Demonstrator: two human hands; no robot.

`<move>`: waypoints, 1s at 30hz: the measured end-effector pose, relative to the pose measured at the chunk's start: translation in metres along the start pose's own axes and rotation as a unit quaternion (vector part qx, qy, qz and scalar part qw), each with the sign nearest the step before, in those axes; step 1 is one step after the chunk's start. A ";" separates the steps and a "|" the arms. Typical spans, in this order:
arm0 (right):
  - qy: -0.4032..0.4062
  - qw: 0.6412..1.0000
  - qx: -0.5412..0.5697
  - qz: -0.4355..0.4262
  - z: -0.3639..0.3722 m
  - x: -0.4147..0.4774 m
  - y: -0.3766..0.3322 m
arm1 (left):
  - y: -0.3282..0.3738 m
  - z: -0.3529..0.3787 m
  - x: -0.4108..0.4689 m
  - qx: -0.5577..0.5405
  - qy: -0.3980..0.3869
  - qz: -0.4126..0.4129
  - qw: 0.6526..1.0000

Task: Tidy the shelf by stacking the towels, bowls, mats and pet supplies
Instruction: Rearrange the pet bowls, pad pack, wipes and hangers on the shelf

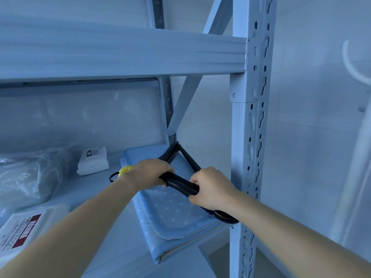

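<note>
A black strap [181,182], like a pet leash or harness, lies across a stack of blue dotted mats [170,209] at the right end of the shelf [104,189]. My left hand [148,172] grips the strap from above, and my right hand [210,188] pinches it a little further right. The strap runs back in a loop toward the rear post and forward to a black loop [222,215] under my right wrist. A yellow object [124,170] with a small black ring sits just behind my left wrist, mostly hidden.
A white wrapped pack [94,160] lies at the back of the shelf. Clear plastic bags [26,175] fill the left side, and a white pack with a red label [24,229] sits at the front left. A slotted upright post [251,137] stands right beside my right hand.
</note>
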State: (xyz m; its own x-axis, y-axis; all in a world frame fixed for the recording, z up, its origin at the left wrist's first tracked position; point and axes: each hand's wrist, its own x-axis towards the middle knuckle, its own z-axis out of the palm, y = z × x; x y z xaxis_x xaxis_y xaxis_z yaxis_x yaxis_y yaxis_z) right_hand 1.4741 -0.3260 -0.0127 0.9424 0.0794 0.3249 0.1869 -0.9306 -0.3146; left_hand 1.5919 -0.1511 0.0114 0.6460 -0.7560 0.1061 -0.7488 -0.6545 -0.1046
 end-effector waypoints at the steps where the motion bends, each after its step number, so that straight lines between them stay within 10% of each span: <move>1: 0.000 1.000 0.005 -0.002 0.000 0.000 0.001 | 0.000 0.000 0.000 -0.001 0.001 -0.001 1.000; 30: 0.032 0.998 0.050 -0.029 -0.006 -0.009 0.020 | 0.032 0.009 -0.011 -0.026 0.108 -0.032 0.993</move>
State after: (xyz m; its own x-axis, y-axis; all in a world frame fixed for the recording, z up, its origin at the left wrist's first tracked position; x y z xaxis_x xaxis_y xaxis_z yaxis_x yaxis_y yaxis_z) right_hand 1.4673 -0.3472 -0.0165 0.9102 0.1069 0.4001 0.2708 -0.8846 -0.3796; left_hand 1.5617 -0.1637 -0.0024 0.6492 -0.6892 0.3217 -0.7181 -0.6948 -0.0395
